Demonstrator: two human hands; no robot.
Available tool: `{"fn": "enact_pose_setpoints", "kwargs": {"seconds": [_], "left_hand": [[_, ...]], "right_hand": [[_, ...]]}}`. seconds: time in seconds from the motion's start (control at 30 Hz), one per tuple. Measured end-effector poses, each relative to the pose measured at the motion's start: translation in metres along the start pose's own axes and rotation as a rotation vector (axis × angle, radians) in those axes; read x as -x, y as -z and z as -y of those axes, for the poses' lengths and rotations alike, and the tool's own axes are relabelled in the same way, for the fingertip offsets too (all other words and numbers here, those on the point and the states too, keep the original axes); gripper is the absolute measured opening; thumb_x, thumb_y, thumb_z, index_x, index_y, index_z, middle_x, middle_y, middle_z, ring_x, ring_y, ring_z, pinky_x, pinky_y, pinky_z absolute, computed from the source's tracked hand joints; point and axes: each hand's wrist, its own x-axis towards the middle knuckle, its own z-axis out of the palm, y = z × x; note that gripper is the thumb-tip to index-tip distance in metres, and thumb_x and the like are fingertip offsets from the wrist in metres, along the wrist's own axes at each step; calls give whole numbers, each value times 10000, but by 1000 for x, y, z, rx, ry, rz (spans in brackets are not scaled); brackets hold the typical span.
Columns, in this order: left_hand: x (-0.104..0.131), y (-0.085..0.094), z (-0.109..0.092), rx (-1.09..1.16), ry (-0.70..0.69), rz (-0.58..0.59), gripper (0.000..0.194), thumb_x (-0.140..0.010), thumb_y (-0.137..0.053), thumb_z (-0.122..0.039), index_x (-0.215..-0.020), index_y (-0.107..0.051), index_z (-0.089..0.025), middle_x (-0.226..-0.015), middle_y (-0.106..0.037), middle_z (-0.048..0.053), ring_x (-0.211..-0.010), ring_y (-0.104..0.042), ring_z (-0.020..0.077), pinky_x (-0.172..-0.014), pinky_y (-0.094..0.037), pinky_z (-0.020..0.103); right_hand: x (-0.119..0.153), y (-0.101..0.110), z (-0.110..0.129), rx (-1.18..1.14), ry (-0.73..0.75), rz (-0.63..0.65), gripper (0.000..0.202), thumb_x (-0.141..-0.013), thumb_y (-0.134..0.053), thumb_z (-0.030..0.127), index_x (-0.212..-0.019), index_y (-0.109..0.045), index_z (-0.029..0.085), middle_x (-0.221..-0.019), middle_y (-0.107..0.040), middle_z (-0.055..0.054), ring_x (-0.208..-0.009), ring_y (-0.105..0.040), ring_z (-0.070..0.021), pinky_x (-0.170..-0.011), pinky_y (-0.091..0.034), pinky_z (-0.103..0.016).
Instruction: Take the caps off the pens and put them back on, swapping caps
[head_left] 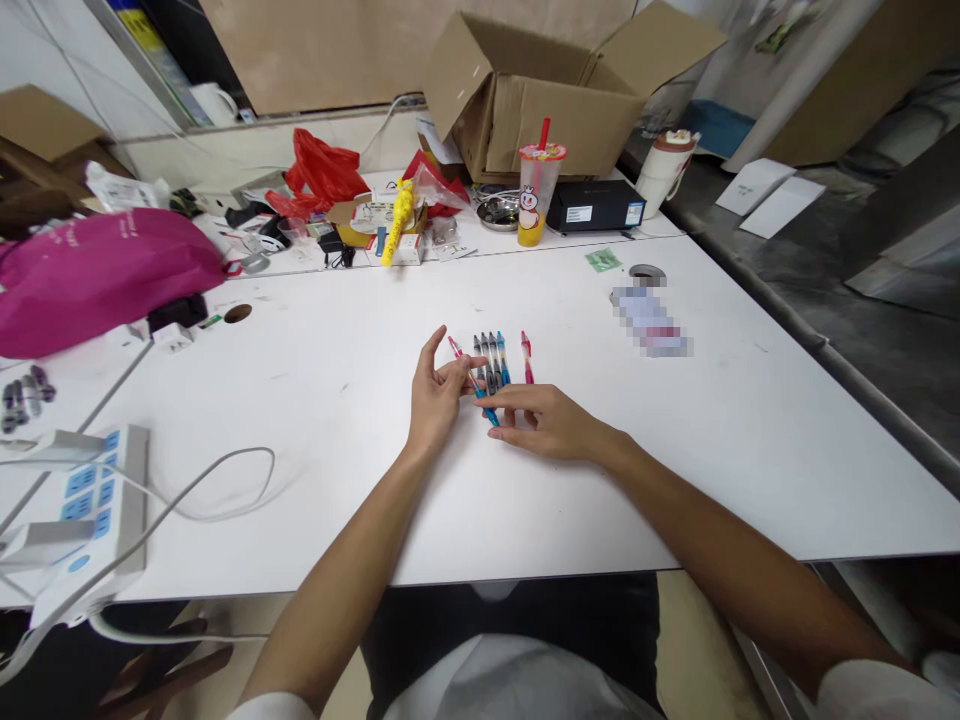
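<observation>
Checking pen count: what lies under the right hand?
The lower ends of the pens run under the right hand fingers. Their tips are covered, and the table beneath too.

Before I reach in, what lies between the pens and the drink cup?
In the head view, only bare white table lies between the pens and the drink cup.

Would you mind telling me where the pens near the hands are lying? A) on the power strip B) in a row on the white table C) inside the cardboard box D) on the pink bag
B: the pens lie side by side on the white table, between the left hand and right hand.
</observation>
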Motion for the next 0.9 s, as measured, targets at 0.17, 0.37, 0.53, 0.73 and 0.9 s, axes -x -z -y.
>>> {"fn": "enact_pose_setpoints", "kwargs": {"seconds": [0.17, 0.37, 0.53, 0.73, 0.9], "left_hand": [[0, 0, 2, 45, 68, -30, 579, -947, -669, -477, -1435, -481, -228, -1350, -674, 181, -1008, -745, 222, -779, -593, 318], [-3, 2, 1, -16, 97, -16, 220, -971, -622, -363, -1109, -647, -193, -1206, -705, 127, -817, -719, 151, -674, -549, 264], [-2, 1, 0, -32, 91, -10, 146, -945, -639, -335, -993, -665, -199, -987, -704, 63, -622, -611, 101, -588, -498, 243], [-2, 1, -1, -36, 71, -15, 148, -922, -669, -349, -939, -670, -202, -837, -642, 18, -550, -527, 88, -559, -462, 246], [-2, 1, 1, -36, 63, -12, 138, -924, -663, -342, -911, -672, -205, -786, -617, 12, -529, -495, 92, -536, -440, 254]], "right_hand": [[-1, 9, -7, 188, -7, -136, 402, -926, -695, 454, -1302, -722, 314, -912, -757, -28, -741, -638, -189, -750, -517, -365], [1, 28, -17, 424, -199, -116, 383, -974, -613, 466, -1303, -717, 300, -992, -765, -60, -857, -672, -247, -801, -515, -410], [2, 30, -23, 540, -125, -81, 327, -1011, -557, 442, -1227, -741, 280, -1069, -750, -92, -1038, -654, -293, -824, -507, -425], [3, 32, -26, 643, -98, -50, 315, -1016, -548, 445, -1209, -741, 288, -1012, -720, -92, -1027, -621, -282, -707, -466, -370], [3, 33, -25, 655, -76, -19, 275, -1020, -555, 424, -1156, -760, 302, -993, -710, -79, -1001, -613, -272, -711, -462, -373]]}}
